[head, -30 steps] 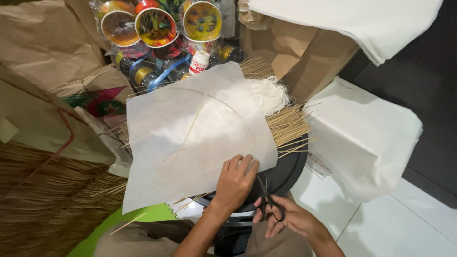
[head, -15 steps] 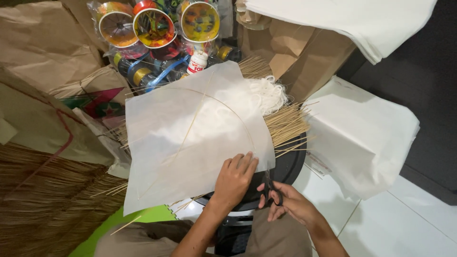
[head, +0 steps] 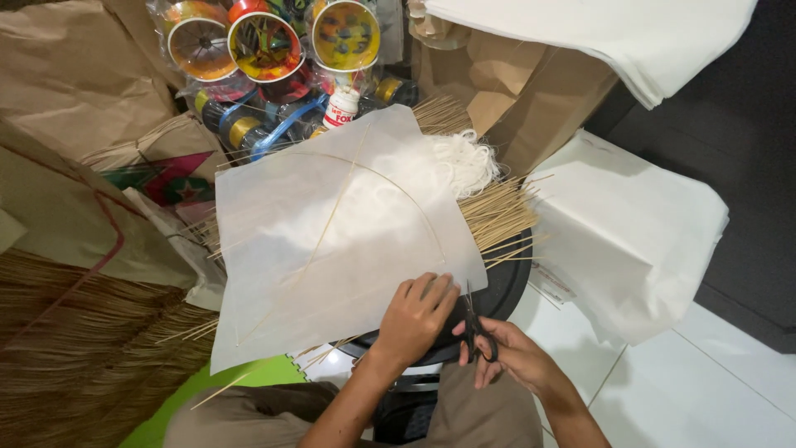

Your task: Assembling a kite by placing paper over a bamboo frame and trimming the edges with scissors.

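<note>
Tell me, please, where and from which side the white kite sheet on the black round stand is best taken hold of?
Probably at the near lower edge of the white kite sheet, coming from the person's side, where the left hand already presses it flat. The thin paper looks limp, so a hold near the stiffening sticks seems safest. The right hand holds scissors at that edge.

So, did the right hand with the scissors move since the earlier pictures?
Yes. The right hand with the scissors moved up toward the white paper sheet's lower edge.
</note>
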